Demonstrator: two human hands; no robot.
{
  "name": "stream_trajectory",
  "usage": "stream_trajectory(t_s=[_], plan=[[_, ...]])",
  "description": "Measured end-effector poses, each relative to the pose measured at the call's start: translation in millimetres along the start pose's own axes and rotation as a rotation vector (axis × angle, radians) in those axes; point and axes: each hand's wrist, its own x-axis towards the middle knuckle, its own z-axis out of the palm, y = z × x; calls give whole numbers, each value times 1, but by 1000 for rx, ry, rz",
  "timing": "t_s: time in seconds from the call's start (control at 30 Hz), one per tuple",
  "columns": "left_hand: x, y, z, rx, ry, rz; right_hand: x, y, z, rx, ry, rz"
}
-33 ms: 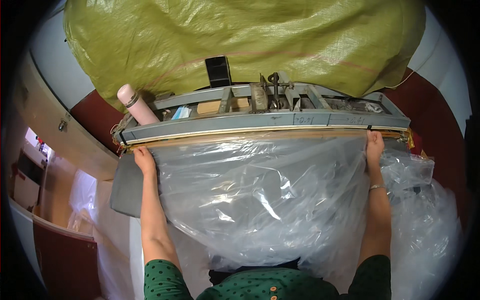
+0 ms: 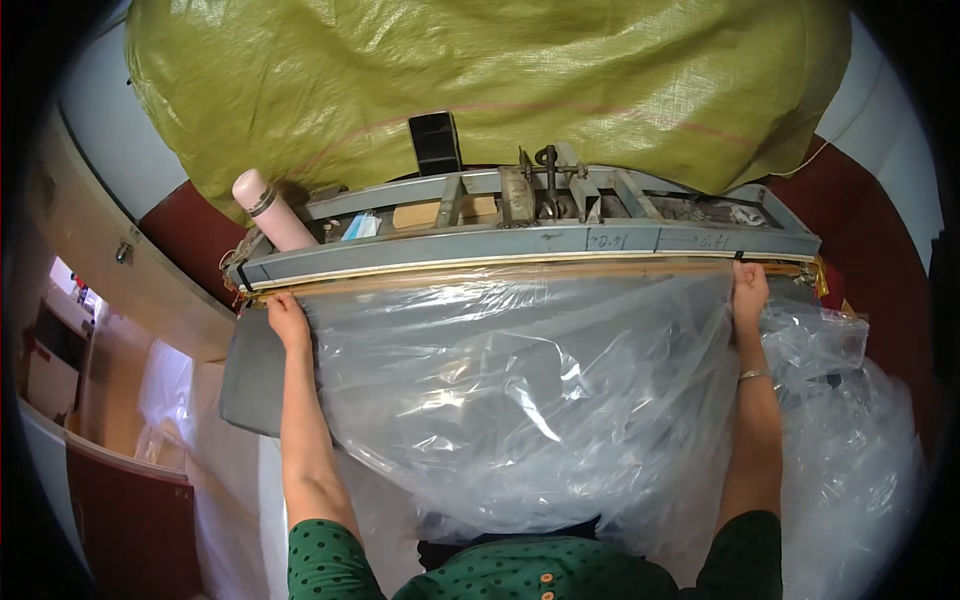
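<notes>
Nothing shifts: the left hand and right hand remain pinching the clear plastic bag's far edge against the long grey sealing bar, stretched flat.

Lighting: bright, even, diffuse; soft shadows only. Glare: white glints on clear plastic sheet; blown-out window patch at lower left. Optics: strong fisheye bend w/ black vignette at rim; centre sharp.
</notes>
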Motion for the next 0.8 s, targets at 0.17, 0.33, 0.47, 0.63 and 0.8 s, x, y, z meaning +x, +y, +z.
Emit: stream_trajectory(t_s=[0.17, 0.33, 0.47, 0.63, 0.8], plan=[[-1, 7, 4, -78, -2, -67, 8, 16, -9, -145, 78, -14], [6, -2, 4, -48, 130, -174, 5, 3, -12, 98, 38, 98], [15, -8, -13, -381, -119, -445, -3, -13, -10, 175, -14, 262], [-8, 7, -35, 62, 83, 73, -6, -16, -20, -50, -137, -35], [-60, 50, -67, 466, -125, 213, -36, -67, -59, -240, -68, -356]])
